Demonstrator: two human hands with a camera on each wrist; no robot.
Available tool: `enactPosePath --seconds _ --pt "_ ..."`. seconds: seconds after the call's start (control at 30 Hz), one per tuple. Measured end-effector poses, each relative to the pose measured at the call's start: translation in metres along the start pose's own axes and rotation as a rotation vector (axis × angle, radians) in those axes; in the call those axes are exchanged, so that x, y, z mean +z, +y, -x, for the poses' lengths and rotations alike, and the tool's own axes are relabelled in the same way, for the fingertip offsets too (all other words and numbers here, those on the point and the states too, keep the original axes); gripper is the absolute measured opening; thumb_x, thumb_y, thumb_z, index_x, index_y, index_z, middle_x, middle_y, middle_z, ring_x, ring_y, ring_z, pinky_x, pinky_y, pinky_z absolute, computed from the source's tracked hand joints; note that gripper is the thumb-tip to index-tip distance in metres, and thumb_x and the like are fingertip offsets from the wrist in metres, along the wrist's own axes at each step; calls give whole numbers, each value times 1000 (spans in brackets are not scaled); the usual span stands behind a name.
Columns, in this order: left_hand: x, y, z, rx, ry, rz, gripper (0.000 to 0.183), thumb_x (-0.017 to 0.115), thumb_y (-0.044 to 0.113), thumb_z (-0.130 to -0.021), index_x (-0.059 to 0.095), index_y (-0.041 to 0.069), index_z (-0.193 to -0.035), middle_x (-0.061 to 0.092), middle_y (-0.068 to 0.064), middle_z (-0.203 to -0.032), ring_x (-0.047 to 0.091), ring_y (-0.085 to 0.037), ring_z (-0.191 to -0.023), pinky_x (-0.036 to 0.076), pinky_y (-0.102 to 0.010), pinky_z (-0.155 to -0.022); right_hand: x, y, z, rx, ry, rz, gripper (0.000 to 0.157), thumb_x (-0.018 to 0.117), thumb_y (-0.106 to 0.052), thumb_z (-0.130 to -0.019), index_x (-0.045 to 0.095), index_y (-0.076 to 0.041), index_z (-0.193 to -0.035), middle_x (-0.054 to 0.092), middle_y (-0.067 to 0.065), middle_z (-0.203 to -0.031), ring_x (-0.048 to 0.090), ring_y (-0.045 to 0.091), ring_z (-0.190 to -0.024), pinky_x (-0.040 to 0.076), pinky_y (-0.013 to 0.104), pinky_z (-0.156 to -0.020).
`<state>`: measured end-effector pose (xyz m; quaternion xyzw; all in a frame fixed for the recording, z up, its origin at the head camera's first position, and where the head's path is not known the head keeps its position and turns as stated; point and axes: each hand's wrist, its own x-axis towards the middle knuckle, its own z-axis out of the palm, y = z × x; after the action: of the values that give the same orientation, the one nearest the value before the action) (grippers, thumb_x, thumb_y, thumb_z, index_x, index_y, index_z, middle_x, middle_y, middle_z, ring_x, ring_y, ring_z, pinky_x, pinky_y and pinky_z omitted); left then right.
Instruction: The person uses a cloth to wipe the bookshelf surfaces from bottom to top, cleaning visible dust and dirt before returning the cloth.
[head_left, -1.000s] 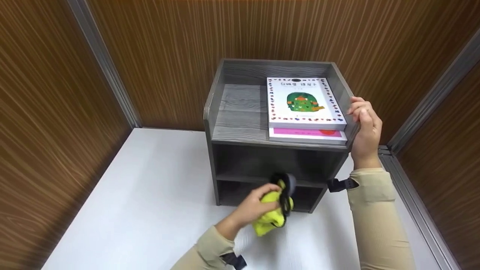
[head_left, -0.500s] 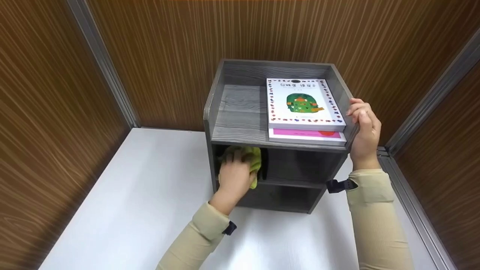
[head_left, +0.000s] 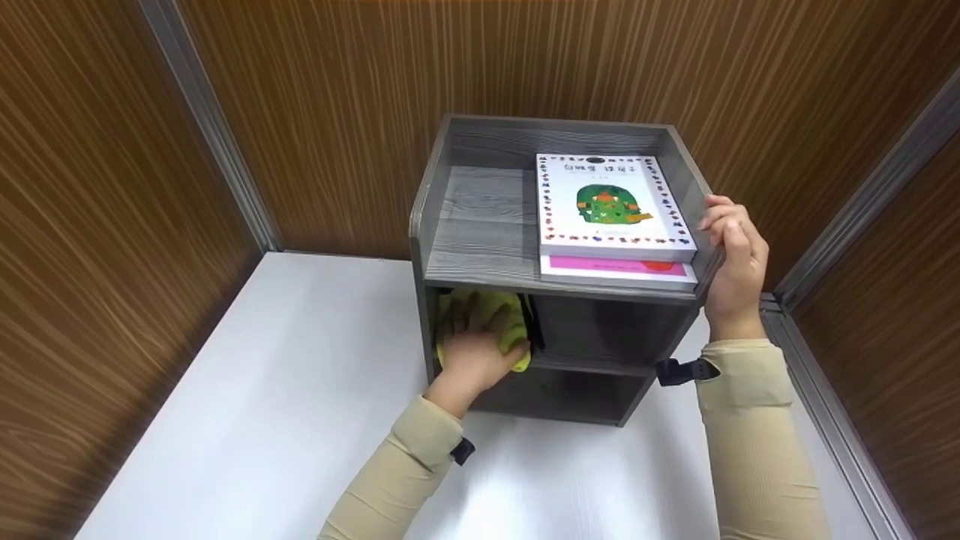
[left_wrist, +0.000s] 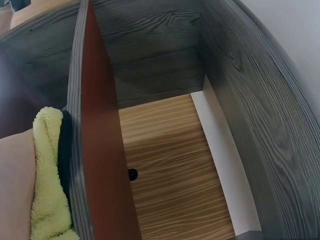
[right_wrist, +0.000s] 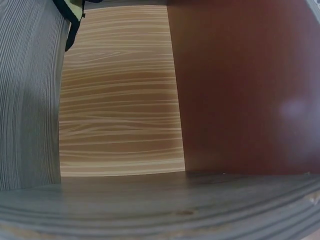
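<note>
Just below the centre of the frame, a person's left hand rests with fingers spread on a yellow cloth, inside a gray shelf unit's upper front compartment. At centre right, the right hand grips the side panel, fingers curled over its edge.

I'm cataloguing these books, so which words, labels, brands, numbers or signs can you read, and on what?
No text here is legible.
White book on top: line of large characters near its far edge, too blurred to read; smaller print, too small.
Pink-banded book beneath: faint small marks on the band, too small to read.
Yellow fuzzy item: none visible.
</note>
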<state>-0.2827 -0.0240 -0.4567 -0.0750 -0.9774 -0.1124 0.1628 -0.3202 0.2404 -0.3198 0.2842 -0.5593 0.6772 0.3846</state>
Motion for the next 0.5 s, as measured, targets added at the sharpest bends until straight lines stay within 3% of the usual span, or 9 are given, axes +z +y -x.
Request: enactPosePath --seconds 0.23,0.5 --pt "3 6 -3 -45 -53 -7 64 37 66 -71 39 31 -124 18 -15 -136 11 -40 -121 7 -55 -93 2 -1 0 -1 4 -5 26 30 -2 -81 33 8 -57 44 15 -70 38 37 -100 24 36 -93" --pt "7 16 -4 -12 -12 -45 60 38 65 -70 42 32 -119 22 -15 -134 15 -43 -119 14 -61 -86 2 0 0 -5 13 -7 26 30 -1 -81 34 7 -57 45 15 -69 38 37 -100 25 36 -93"
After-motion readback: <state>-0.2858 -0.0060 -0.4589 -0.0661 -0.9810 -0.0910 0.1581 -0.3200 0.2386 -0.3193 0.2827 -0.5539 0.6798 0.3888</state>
